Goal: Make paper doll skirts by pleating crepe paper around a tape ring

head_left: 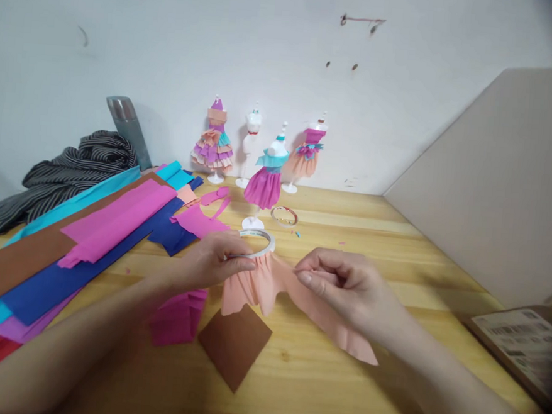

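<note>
- A wooden tabletop (pixel 314 399) of pale, yellowish grain is backed by a white wall (pixel 277 49), which is marked by small holes toward the upper right.
- At the far left, a striped cloth (pixel 80 162) is bunched near the wall, and a tilted grey container (pixel 137 134) with a silvery cap is seen behind it.
- Long sheets of crepe paper (pixel 118 221) in turquoise, brown, pink and blue are overlapped diagonally across the left side.
- A magenta piece (pixel 178 320) is laid near the left forearm.
- A tape roll (pixel 269 243) is gripped by the left hand (pixel 223 254), thumb and fingers closed narrowly on its near-left rim; it is held above the table's middle, its ring tipped nearly flat.
- From that ring a peach strip (pixel 331 324) is hung, gathered in folds at the left; its loose length is slanted down rightward, the free end pointed right and toward the person.
- Below the folds, a brown square (pixel 234 349) is set cornerwise.
- Behind, four miniature dress forms (pixel 263 187) are stood, three dressed and one mostly bare.
- The strip's upper edge is pinched by the right hand (pixel 346 281), fingertips together.
- The right side is bounded by a white panel (pixel 500 178), with a labelled cardboard box (pixel 516 350) placed before it.
</note>
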